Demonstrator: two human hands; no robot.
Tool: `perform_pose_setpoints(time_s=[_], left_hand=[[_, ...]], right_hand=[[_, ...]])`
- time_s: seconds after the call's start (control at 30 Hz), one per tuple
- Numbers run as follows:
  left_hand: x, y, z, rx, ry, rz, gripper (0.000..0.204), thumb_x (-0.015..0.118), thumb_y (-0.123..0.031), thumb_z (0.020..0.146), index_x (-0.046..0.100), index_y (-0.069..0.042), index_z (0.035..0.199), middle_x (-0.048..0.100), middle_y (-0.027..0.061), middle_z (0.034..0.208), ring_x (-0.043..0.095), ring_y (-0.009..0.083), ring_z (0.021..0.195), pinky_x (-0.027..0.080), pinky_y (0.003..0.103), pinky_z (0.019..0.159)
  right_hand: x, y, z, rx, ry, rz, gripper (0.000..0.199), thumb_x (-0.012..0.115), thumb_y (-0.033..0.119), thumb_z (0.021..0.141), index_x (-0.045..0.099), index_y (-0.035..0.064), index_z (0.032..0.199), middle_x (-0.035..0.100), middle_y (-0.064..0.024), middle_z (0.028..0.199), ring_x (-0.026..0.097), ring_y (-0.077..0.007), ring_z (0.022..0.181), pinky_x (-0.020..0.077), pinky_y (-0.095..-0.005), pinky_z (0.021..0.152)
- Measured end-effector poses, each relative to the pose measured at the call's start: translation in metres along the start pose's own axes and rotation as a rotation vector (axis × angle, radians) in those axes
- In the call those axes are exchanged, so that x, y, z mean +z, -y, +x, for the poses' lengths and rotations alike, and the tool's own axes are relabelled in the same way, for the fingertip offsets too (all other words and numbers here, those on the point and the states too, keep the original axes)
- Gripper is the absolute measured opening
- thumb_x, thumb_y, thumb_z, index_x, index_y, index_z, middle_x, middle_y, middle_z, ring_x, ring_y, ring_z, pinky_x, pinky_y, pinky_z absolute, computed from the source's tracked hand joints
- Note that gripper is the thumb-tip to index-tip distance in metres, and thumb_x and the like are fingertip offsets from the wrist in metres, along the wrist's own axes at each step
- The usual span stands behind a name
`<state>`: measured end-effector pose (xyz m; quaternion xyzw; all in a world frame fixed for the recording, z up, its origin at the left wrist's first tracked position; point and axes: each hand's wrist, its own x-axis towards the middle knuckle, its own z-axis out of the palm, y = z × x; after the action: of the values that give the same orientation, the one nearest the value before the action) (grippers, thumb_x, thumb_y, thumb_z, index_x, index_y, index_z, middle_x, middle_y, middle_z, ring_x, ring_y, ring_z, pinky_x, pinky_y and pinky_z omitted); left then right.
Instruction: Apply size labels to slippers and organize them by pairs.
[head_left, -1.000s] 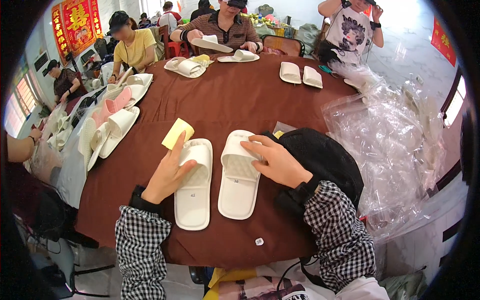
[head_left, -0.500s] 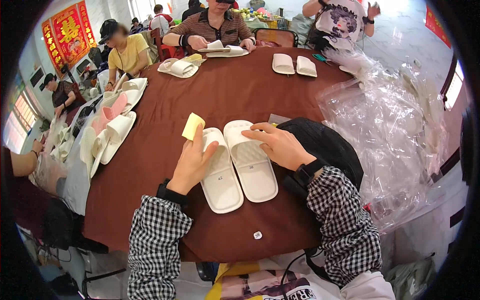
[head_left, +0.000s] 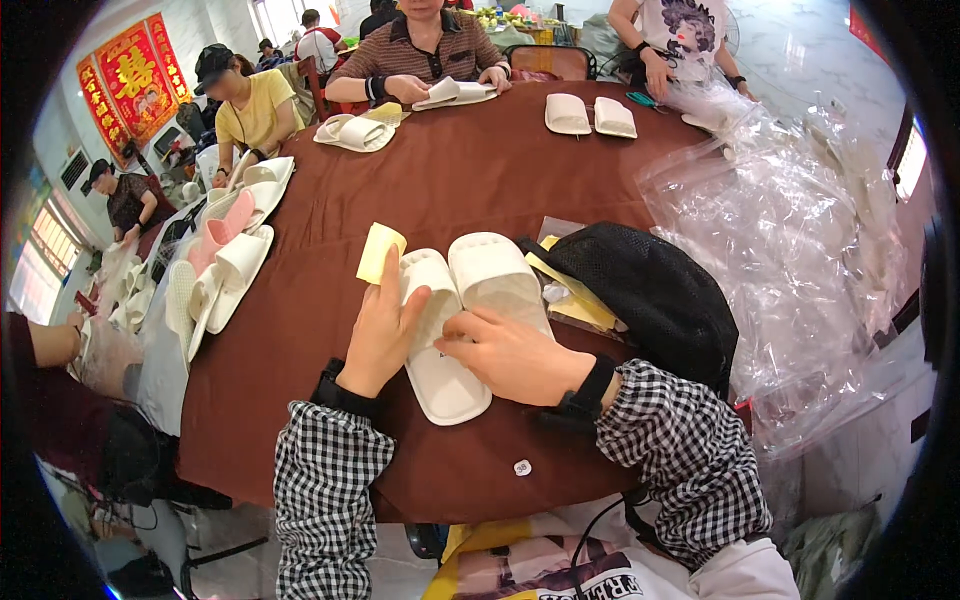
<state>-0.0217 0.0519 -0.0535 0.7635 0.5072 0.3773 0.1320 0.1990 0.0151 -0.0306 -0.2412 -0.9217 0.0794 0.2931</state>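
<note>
A pair of white slippers lies side by side before me: the left slipper [head_left: 447, 385] and the right slipper [head_left: 492, 262]. My left hand [head_left: 378, 335] is at the left slipper's outer edge, its thumb by the strap. A folded yellow paper [head_left: 381, 252] is held at its fingertips. Bent over the left slipper's footbed, my right hand [head_left: 515, 355] has its fingertips drawn together beside a small printed mark; anything between them is too small to see. This hand covers much of the right slipper's footbed. A small white round sticker [head_left: 522, 468] lies on the cloth nearer me.
A black mesh bag [head_left: 650, 290] and yellow sheets in clear plastic [head_left: 580, 305] lie right of the slippers. Clear plastic bags [head_left: 790, 270] cover the right side. More slippers [head_left: 240, 262] line the left edge of the brown tablecloth [head_left: 300, 340]. Several people sit or stand around.
My right hand has moved from the right slipper's strap down and left onto the left slipper's footbed, its fingers drawing together. My left hand stays by the left slipper with the yellow paper.
</note>
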Motion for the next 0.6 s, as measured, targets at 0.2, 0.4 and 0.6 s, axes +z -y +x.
perform_pose_setpoints(time_s=[0.2,0.4,0.6], left_hand=[[-0.004,-0.01,-0.003,-0.058,0.018,0.039,0.073,0.054,-0.042,0.1,0.023,-0.003,0.155,0.055,0.0284,0.126,0.055,0.0414,0.114,0.046,0.045,0.096],[-0.003,-0.013,-0.002,-0.099,0.029,0.053,0.073,0.054,-0.043,0.1,0.024,-0.004,0.154,0.056,0.0289,0.124,0.055,0.042,0.114,0.047,0.046,0.094],[-0.005,-0.018,-0.002,-0.102,0.034,0.059,0.073,0.053,-0.043,0.1,0.024,-0.002,0.154,0.055,0.0294,0.127,0.053,0.0431,0.117,0.047,0.047,0.095]], right_hand=[[0.004,-0.006,0.0,-0.009,0.065,0.03,0.025,0.062,0.002,0.085,0.066,0.0032,0.11,0.06,-0.0097,0.111,0.058,-0.0295,0.104,0.05,-0.0384,0.091],[0.014,-0.003,0.012,0.172,0.012,0.093,0.01,0.061,0.006,0.088,0.064,0.0036,0.097,0.06,-0.0107,0.099,0.059,-0.0305,0.097,0.0501,-0.0413,0.085],[0.022,0.009,0.021,0.277,-0.021,-0.037,0.008,0.064,0.009,0.086,0.061,0.0023,0.09,0.058,-0.0105,0.097,0.059,-0.0304,0.095,0.0505,-0.0432,0.082]])
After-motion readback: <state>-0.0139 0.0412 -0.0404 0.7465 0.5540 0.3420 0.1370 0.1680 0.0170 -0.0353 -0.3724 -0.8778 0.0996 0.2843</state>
